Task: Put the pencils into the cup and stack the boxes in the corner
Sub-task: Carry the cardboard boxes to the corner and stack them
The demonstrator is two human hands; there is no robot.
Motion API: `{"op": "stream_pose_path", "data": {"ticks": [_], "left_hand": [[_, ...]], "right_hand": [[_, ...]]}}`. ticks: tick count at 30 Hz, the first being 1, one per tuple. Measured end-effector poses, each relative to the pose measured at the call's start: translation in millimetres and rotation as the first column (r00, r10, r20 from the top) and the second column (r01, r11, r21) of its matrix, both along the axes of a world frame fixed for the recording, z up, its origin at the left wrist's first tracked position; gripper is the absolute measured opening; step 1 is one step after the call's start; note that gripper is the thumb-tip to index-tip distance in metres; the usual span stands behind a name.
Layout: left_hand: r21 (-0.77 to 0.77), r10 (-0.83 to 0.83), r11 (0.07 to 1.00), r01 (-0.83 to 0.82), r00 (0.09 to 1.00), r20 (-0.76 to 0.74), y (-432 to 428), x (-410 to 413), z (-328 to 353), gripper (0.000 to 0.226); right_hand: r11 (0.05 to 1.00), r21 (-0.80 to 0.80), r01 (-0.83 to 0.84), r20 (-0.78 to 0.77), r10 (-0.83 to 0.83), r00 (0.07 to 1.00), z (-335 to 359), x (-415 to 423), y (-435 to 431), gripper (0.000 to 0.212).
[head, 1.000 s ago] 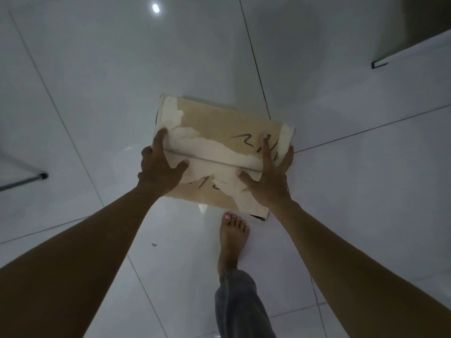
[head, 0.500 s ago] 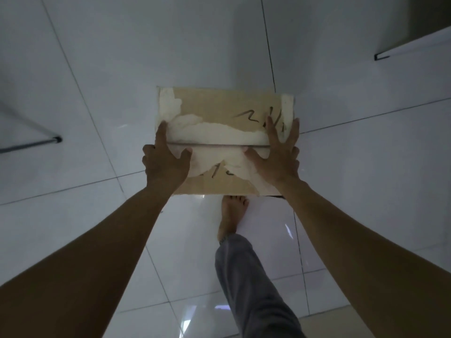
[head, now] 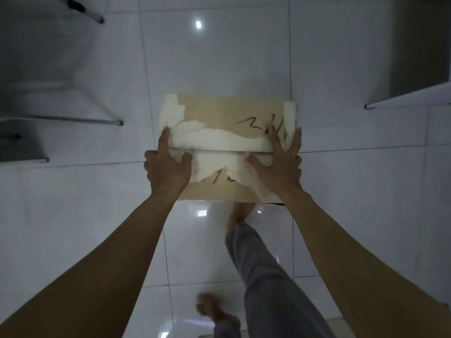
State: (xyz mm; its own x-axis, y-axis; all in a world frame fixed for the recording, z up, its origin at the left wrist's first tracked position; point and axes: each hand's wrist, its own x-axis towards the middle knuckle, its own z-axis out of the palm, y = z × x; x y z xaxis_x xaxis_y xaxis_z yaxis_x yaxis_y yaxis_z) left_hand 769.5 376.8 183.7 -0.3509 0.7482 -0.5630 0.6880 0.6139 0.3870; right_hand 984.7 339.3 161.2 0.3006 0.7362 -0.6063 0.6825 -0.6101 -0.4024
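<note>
A brown cardboard box [head: 219,113] with torn white patches and black scribbles is held out in front of me, above the white tiled floor. My left hand [head: 167,170] grips its left side, thumb on the top flap. My right hand [head: 280,164] grips its right side, fingers spread over the top. The box's top flaps are closed. No pencils or cup are in view.
Metal furniture legs [head: 114,122] and a dark panel stand at the left. A white board edge [head: 405,97] and a dark opening sit at the upper right. My legs in grey trousers [head: 263,269] and bare feet step on the glossy tiles below the box.
I have walked forward carrying the box; the floor and the furniture legs at the left have slid into view. Both hands keep the same grip.
</note>
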Motion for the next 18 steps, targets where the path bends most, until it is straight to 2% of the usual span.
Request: {"op": "stream_pose_path", "data": {"ticks": [5, 18], "left_hand": [[0.032, 0.108, 0.994, -0.108, 0.994, -0.004, -46.0, -60.0, 62.3, 0.071], [0.181, 0.34, 0.92, -0.348, 0.937, 0.077, -257.2, -239.4, 241.9, 0.069]], "right_hand": [[1.0, -0.001, -0.031, -0.049, 0.031, 0.998, 68.0, -60.9, -28.4, 0.088], [0.94, 0.163, -0.301, -0.071, 0.316, 0.946, 242.1, -236.9, -181.9, 0.088]]}}
